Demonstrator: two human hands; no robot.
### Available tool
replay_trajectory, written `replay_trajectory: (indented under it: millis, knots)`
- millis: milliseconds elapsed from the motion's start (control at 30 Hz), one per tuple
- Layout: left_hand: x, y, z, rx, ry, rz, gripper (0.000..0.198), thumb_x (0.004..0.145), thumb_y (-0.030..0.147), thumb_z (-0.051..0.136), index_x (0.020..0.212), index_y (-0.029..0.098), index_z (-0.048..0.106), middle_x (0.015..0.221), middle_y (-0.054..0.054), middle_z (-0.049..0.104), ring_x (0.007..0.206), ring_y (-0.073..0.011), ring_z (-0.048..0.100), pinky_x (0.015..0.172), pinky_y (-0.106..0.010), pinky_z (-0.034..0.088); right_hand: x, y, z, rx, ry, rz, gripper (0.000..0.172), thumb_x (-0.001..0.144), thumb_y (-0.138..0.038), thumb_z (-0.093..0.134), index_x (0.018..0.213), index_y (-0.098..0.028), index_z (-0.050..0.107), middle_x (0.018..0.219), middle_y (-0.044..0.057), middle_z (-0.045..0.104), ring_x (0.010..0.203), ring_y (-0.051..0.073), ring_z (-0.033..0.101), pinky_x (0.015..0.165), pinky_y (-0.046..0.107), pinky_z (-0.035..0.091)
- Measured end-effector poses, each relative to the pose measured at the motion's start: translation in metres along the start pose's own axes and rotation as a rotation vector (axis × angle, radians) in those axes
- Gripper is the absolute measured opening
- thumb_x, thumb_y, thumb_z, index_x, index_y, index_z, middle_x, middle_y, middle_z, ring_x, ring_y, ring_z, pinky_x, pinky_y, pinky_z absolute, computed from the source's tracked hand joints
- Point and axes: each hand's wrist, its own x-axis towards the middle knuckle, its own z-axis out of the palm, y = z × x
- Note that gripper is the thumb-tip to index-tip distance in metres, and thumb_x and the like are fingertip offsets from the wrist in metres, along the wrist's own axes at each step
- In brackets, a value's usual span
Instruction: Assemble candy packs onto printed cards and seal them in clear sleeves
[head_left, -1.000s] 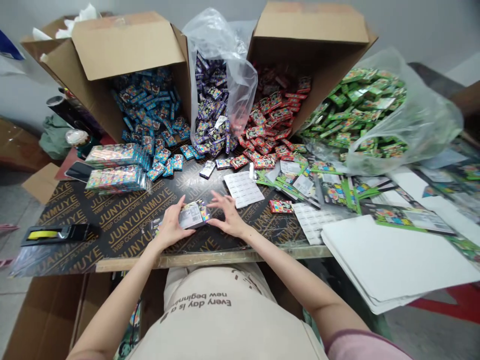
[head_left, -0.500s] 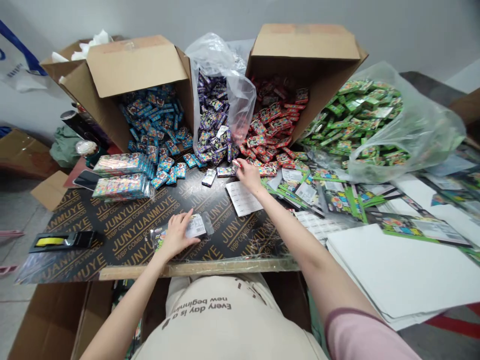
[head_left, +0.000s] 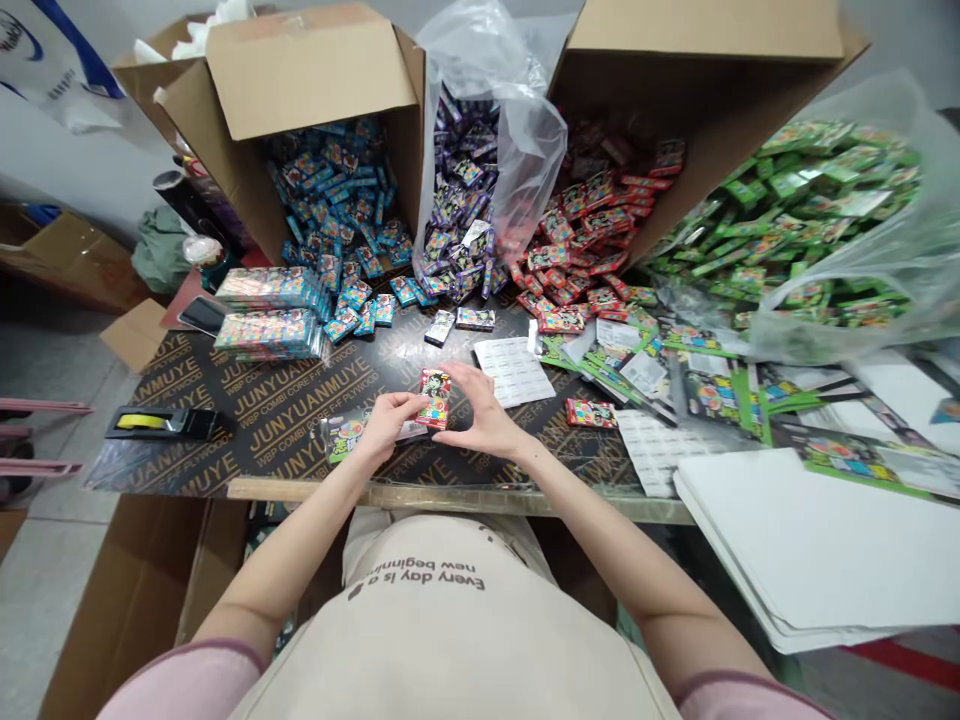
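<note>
My right hand (head_left: pixel 480 415) and my left hand (head_left: pixel 388 423) meet over the dark plywood board (head_left: pixel 285 400), both pinching a small red packet (head_left: pixel 435 397) held upright between the fingertips. Under my left hand lies a clear sleeve with a green card (head_left: pixel 346 437) inside. A white label sheet (head_left: pixel 516 370) lies just beyond my right hand. A single red packet (head_left: pixel 589 412) rests on the board to the right.
Behind stand a box of blue packets (head_left: pixel 337 190), a bag of purple packets (head_left: pixel 465 200), a box of red packets (head_left: pixel 592 210) and a bag of green packets (head_left: pixel 817 220). Wrapped stacks (head_left: pixel 266 315) and a tape dispenser (head_left: pixel 161 424) lie left; white sheets (head_left: pixel 795 540) right.
My right hand reached to the red pile, took a red packet and came back to meet my left hand over the sleeve. The view moved closer to the boxes.
</note>
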Motion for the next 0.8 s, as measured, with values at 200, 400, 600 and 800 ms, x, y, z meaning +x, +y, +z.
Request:
replay_trajectory:
  millis: [200, 400, 600, 800]
  knots:
    - [-0.008, -0.010, -0.039, 0.857, -0.019, 0.383, 0.074, 0.064, 0.049, 0.075, 0.128, 0.019, 0.055, 0.129, -0.014, 0.057, 0.121, -0.0321, 0.049, 0.106, -0.050, 0.031, -0.015, 0.019, 0.009, -0.181, 0.094, 0.015, 0.076, 0.063, -0.042, 0.071, 0.132, -0.024, 0.044, 0.118, 0.009, 0.060, 0.112, 0.030, 0.054, 0.107, 0.050, 0.021]
    - [-0.014, -0.027, -0.063, 1.328, -0.079, 0.477, 0.106, 0.058, 0.033, 0.078, 0.148, 0.020, 0.023, 0.123, -0.012, 0.055, 0.115, -0.0309, 0.050, 0.106, -0.052, 0.029, -0.032, 0.031, 0.019, -0.232, 0.000, 0.027, 0.072, 0.069, -0.036, 0.069, 0.135, -0.024, 0.040, 0.126, 0.010, 0.060, 0.118, 0.030, 0.053, 0.108, 0.052, 0.014]
    - [-0.014, -0.021, -0.058, 1.248, -0.177, 0.581, 0.107, 0.063, 0.031, 0.073, 0.150, 0.023, 0.010, 0.134, -0.011, 0.050, 0.122, -0.0284, 0.048, 0.112, -0.053, 0.022, -0.029, 0.031, 0.019, -0.121, -0.189, -0.031, 0.092, 0.069, -0.044, 0.072, 0.145, -0.026, 0.023, 0.141, 0.011, 0.048, 0.126, 0.029, 0.047, 0.111, 0.054, 0.012]
    - [-0.009, -0.020, -0.053, 1.200, -0.046, 0.622, 0.102, 0.065, 0.034, 0.072, 0.149, 0.020, 0.016, 0.123, -0.012, 0.057, 0.113, -0.0305, 0.054, 0.103, -0.049, 0.036, -0.038, 0.019, 0.019, -0.100, 0.072, 0.219, 0.100, 0.073, -0.052, 0.070, 0.150, -0.020, 0.014, 0.129, 0.013, 0.058, 0.130, 0.028, 0.041, 0.110, 0.050, 0.017]
